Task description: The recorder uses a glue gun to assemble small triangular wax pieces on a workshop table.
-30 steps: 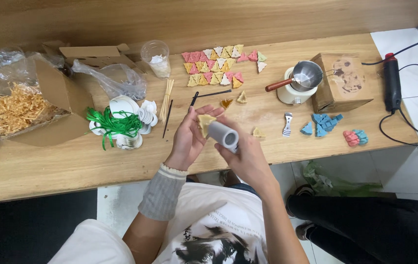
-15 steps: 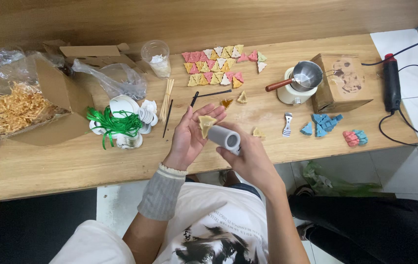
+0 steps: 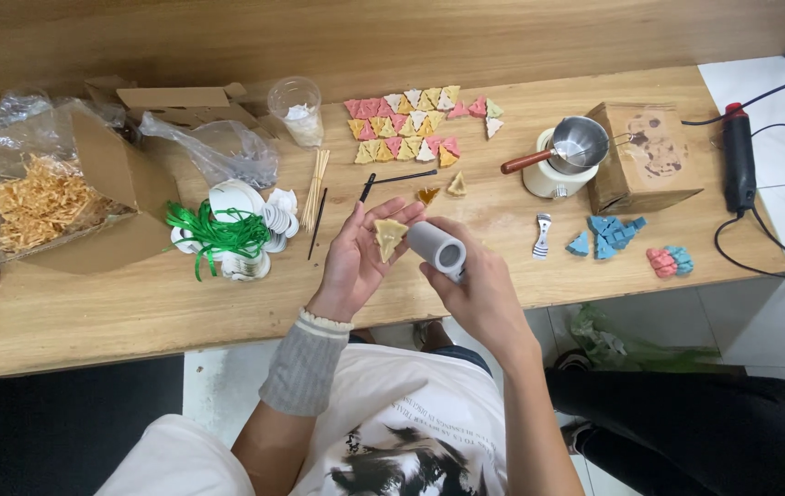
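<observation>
My left hand [image 3: 355,262] holds a small yellow tree-shaped piece [image 3: 388,237] between thumb and fingers, just above the table's front edge. My right hand [image 3: 475,285] grips a grey cylinder-shaped tool [image 3: 436,248] whose end points at that piece and nearly touches it. On the table beyond the hands lie several pink, yellow and white tree-shaped pieces [image 3: 411,129] in rows, plus two loose yellow ones [image 3: 443,190].
A cardboard box of straw-like shreds [image 3: 39,197] stands at the left, with green ribbon on white discs [image 3: 227,234], wooden sticks [image 3: 316,174] and a plastic cup [image 3: 296,108]. A metal ladle on a white pot [image 3: 562,156], a brown box [image 3: 645,156], blue moulds [image 3: 608,234] and a corded tool [image 3: 739,161] are at the right.
The grey tool in my right hand has shifted slightly lower and closer to the yellow piece. My left hand has barely moved.
</observation>
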